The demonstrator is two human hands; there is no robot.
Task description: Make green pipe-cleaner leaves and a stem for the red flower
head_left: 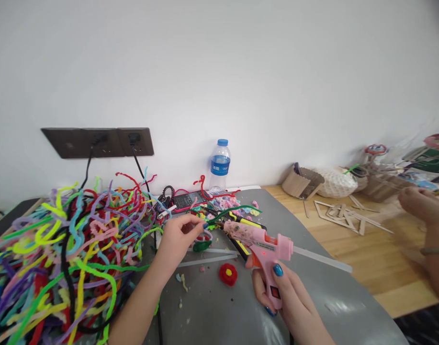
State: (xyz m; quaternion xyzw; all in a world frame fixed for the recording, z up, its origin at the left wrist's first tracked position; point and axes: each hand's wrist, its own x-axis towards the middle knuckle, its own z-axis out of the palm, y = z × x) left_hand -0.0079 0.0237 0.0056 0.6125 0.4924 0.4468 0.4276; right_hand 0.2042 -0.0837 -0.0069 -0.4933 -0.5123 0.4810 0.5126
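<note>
My right hand (282, 299) is closed round the handle of a pink hot glue gun (264, 247) with a clear glue stick (321, 259) sticking out of its back. The gun's nozzle points left toward my left hand (178, 237). That hand pinches a green pipe cleaner (228, 213) by its end, just above a green leaf-shaped piece (202, 246). A small red pipe-cleaner flower with a yellow centre (228, 274) lies on the grey mat (222, 316) between my hands.
A big tangle of coloured pipe cleaners (61, 249) covers the left of the table. A water bottle (219, 165) stands by the wall, below a dark socket strip (97, 142) with black cables. Wooden sticks (344, 215) and baskets lie right; another person's hand (425, 206) is at the far right.
</note>
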